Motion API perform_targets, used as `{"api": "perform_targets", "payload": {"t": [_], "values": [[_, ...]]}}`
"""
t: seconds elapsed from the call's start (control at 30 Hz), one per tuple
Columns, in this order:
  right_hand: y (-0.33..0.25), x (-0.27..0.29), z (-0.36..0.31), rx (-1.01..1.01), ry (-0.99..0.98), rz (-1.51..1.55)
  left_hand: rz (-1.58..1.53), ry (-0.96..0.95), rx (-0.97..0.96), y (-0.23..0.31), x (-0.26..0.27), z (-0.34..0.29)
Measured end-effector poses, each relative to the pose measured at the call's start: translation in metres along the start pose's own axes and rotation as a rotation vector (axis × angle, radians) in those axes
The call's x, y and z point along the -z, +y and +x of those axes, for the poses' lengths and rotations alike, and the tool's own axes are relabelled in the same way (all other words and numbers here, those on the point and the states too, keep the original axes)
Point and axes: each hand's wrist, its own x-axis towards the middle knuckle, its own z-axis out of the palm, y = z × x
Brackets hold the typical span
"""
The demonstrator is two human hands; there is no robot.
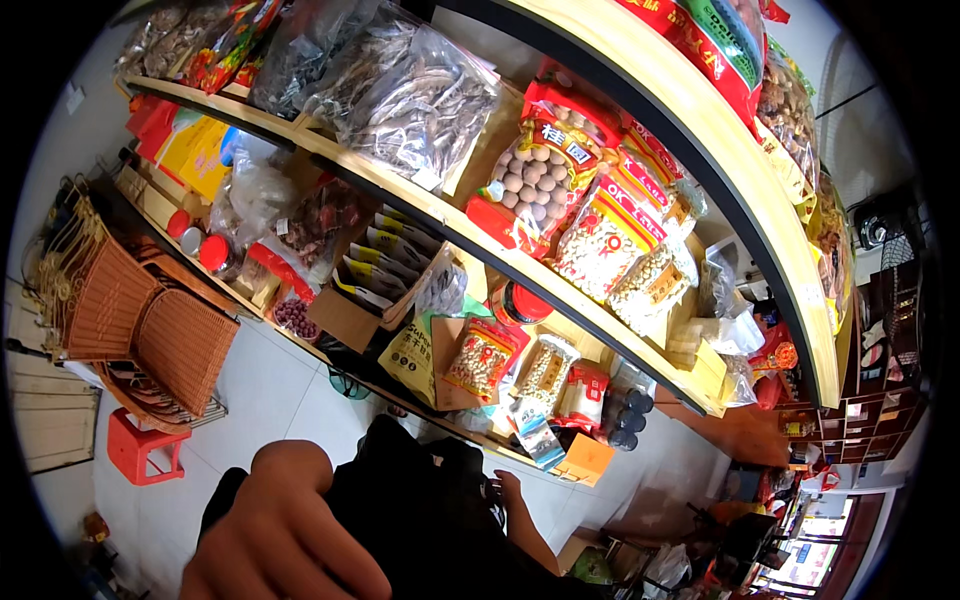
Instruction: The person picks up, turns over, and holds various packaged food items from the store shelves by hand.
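Observation:
My left hand (285, 530) is raised large and close at the lower left, in front of my dark clothing. Its fingers bend toward the bottom edge, where their tips are cut off, so its grip is hidden. My right hand (508, 488) hangs low beside my body, fingers curled near a small dark object that I cannot make out. The shelf's lower board lies just beyond it, with an orange box (585, 460), a bag of white pieces (545, 370) and a red-topped bag of nuts (485, 360). Neither hand touches these goods.
A tiered wooden shelf (600, 320) with black edging crosses the view, loaded with bagged dried goods (410, 95) and a bag of round brown fruit (545, 175). At left are a wicker chair (185, 335) and a red stool (145, 450). Boxes and bags crowd the lower right.

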Motion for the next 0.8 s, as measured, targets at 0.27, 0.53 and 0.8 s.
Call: {"api": "perform_targets", "payload": {"t": [0.27, 0.53, 0.8], "values": [[-0.039, -0.012, -0.015, 0.102, -0.065, -0.098, -0.166, 0.074, 0.021, 0.008, -0.019, 0.004], [-0.037, -0.025, 0.007, 0.23, -0.142, -0.257, -0.237, -0.082, 0.026, 0.016, -0.009, 0.031], [-0.044, -0.034, 0.001, 0.2, -0.138, -0.173, -0.18, -0.086, -0.093, 0.015, -0.016, 0.039]]}}
